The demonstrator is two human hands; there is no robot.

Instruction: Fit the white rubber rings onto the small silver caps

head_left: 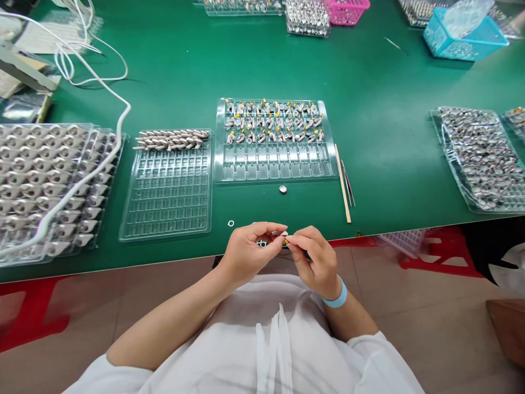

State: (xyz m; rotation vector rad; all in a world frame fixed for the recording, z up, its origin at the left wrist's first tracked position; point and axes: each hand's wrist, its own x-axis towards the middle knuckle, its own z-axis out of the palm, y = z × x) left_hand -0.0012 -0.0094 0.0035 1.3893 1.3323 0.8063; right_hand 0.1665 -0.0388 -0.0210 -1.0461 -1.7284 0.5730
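Over the table's front edge, my left hand (249, 245) pinches a small pale part (284, 233) between thumb and fingertips. My right hand (315, 257), with a light blue wristband, meets it there, fingers closed on a tiny yellow piece (286, 240) at the part. Fingertips cover most of both. Small white rings (261, 243) lie behind my left hand, and another white ring (231, 223) is to its left. A round silver piece (283, 189) lies beyond my hands. Farther back, a clear tray (274, 171) holds rows of pale parts with yellow bits.
A wooden stick (343, 186) and tweezers (348, 185) lie right of the tray. Left are a partly filled clear tray (170, 202) and stacked trays (49, 186) crossed by a white cable (123, 117). A full tray (484, 158), blue basket (463, 41) and pink basket (348, 12) are farther off.
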